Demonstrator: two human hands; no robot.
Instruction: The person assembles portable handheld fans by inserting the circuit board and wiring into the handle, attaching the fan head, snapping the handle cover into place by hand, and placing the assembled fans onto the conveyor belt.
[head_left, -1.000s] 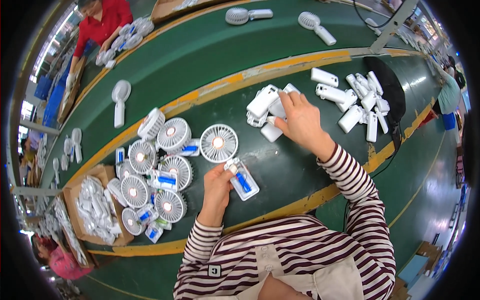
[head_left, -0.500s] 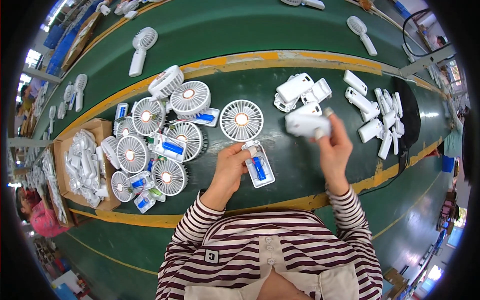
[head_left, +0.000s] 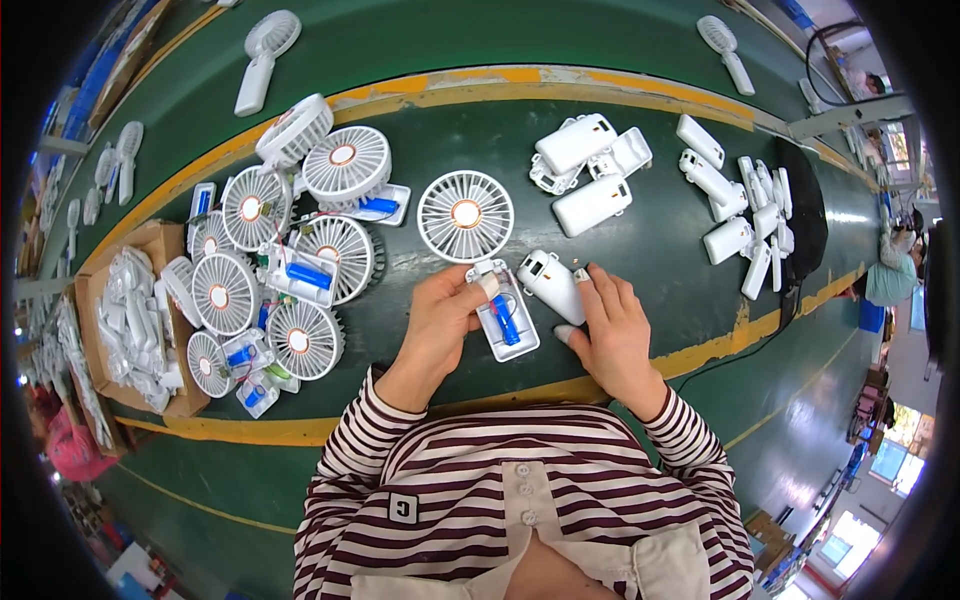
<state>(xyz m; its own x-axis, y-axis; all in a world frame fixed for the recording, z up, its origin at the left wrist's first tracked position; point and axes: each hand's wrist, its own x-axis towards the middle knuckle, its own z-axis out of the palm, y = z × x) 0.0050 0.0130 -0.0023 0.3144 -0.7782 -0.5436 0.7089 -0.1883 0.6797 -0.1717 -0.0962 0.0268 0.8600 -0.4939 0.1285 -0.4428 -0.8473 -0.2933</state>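
Left hand (head_left: 440, 325) pinches the open handle of a white fan (head_left: 480, 250), blue battery (head_left: 507, 322) exposed, steadying it near the near edge of the green bench (head_left: 640, 40). Right hand (head_left: 610, 330), fingers curled, grips a white cover (head_left: 551, 285) just beside that handle, apparently to fit it. Cardboard box (head_left: 150, 240) sits at the left edge; more covers (head_left: 590, 175) lie beyond

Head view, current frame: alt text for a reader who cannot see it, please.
Left hand steadies an open white fan handle with a blue battery; right hand holds a white plastic handle cover beside it. More white round fans crowd the green table to the left.
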